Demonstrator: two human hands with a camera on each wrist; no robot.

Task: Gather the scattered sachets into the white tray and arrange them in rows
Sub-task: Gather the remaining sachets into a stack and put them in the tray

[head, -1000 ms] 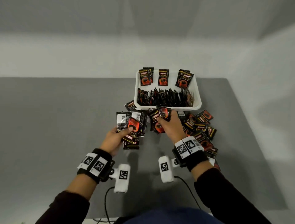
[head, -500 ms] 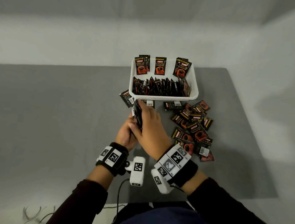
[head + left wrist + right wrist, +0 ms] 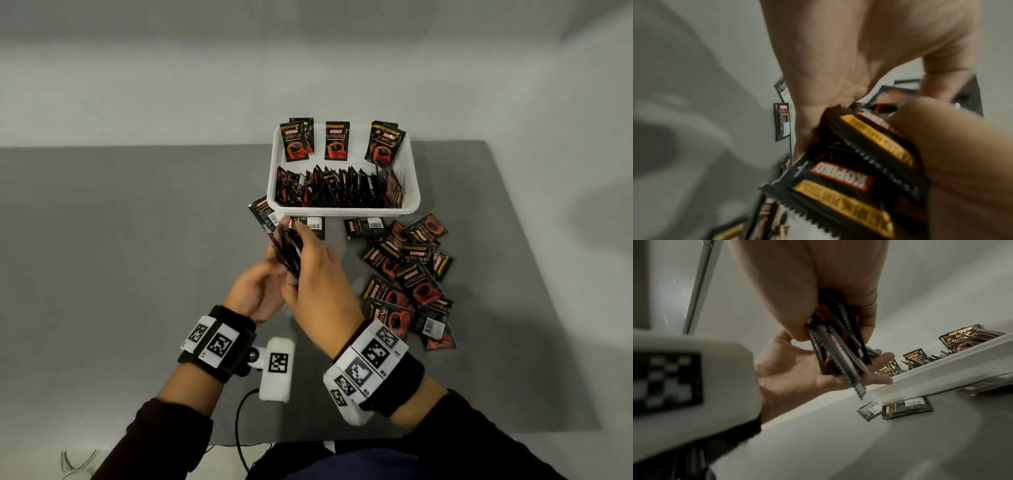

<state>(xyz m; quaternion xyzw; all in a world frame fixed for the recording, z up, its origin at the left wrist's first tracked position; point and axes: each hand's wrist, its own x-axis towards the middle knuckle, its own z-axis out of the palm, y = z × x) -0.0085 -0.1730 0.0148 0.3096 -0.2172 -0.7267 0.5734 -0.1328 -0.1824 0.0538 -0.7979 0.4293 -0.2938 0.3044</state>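
A white tray (image 3: 342, 209) at the back centre holds a packed row of upright sachets (image 3: 342, 188), with a few more standing sachets (image 3: 335, 140) behind it. My right hand (image 3: 308, 253) pinches a stack of black sachets (image 3: 289, 250) edge-on, just in front of the tray's left front corner. In the right wrist view its thumb and fingers clamp the stack (image 3: 838, 345). My left hand (image 3: 801, 374) lies palm up beneath, fingers stretched out, and the stack's lower edges rest on them. A pile of loose sachets (image 3: 411, 277) lies right of my hands.
Single sachets lie by the tray's front rim: one at the left corner (image 3: 262, 214), one behind my fingers (image 3: 313, 224), one further right (image 3: 363, 226). The grey mat (image 3: 137, 274) stretches bare to the left. A black cable (image 3: 239, 421) hangs near the front edge.
A second ago each hand was picking sachets off the mat, apart from the other. They have come together, and the sachets now form one stack held up on edge between them.
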